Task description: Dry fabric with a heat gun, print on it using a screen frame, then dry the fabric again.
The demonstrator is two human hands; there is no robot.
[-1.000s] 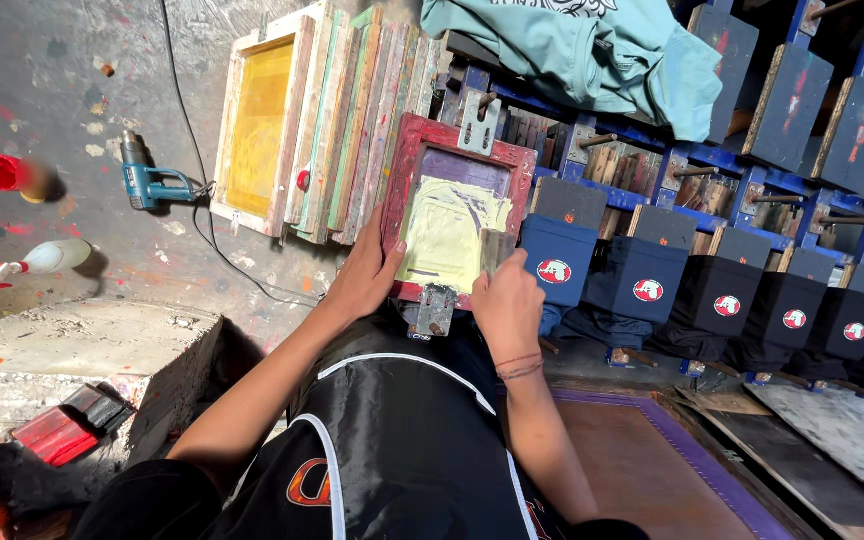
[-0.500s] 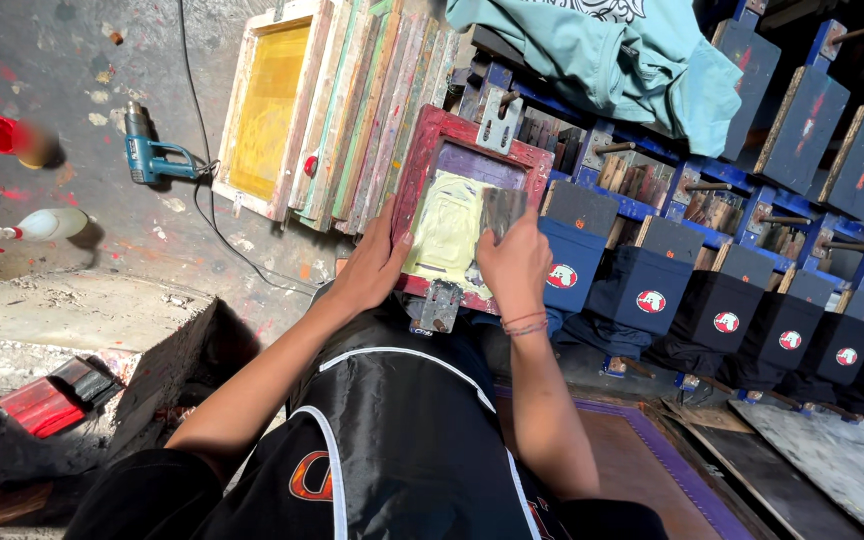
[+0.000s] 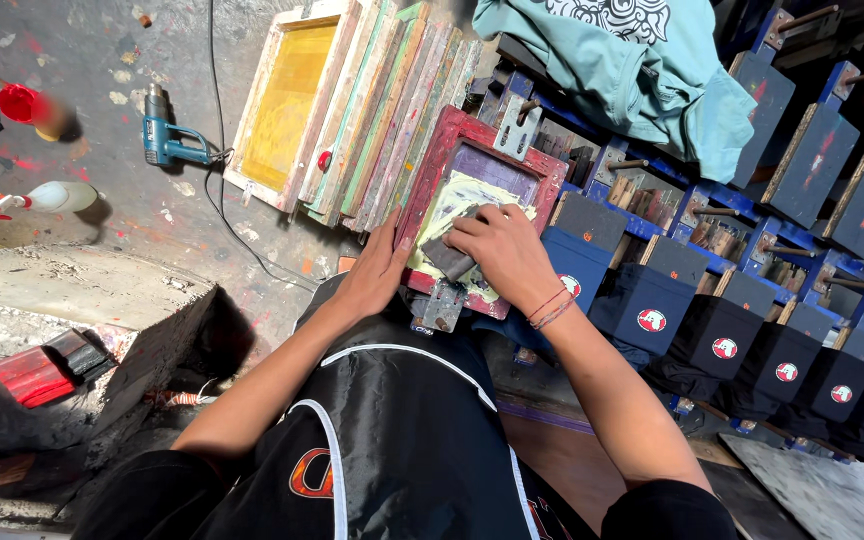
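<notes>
Pressing down on a dark rectangular squeegee (image 3: pixel 449 258), the right hand (image 3: pixel 508 258) has its fingers (image 3: pixel 472 222) curled together and clamped over the blade's top edge. The squeegee lies on the mesh of a red wooden screen frame (image 3: pixel 544 172), near the frame's lower edge, in a smear of pale yellowish ink. This frame rests tilted over a printing station, its paint chipped and stained, with a grey metal clamp (image 3: pixel 439 308) at its bottom edge. The left hand (image 3: pixel 376 272) lies flat along the frame's left rail, fingers straight and close together, gripping nothing.

Just left of the red frame, a stack of worn wooden screens (image 3: pixel 392 110) leans edge to edge, streaked with green and pink; the outermost one (image 3: pixel 287 100) has a smooth yellow mesh. Dark garments with round red and white prints (image 3: pixel 652 320) sit on a row of flat boards running toward the right edge. A teal shirt (image 3: pixel 642 70) drapes above them, soft and rumpled.

On the rough, paint-spattered concrete floor (image 3: pixel 102 60) lie a blue heat gun (image 3: pixel 167 140) with its black cord and a white spray bottle (image 3: pixel 47 198) with a red nozzle.
</notes>
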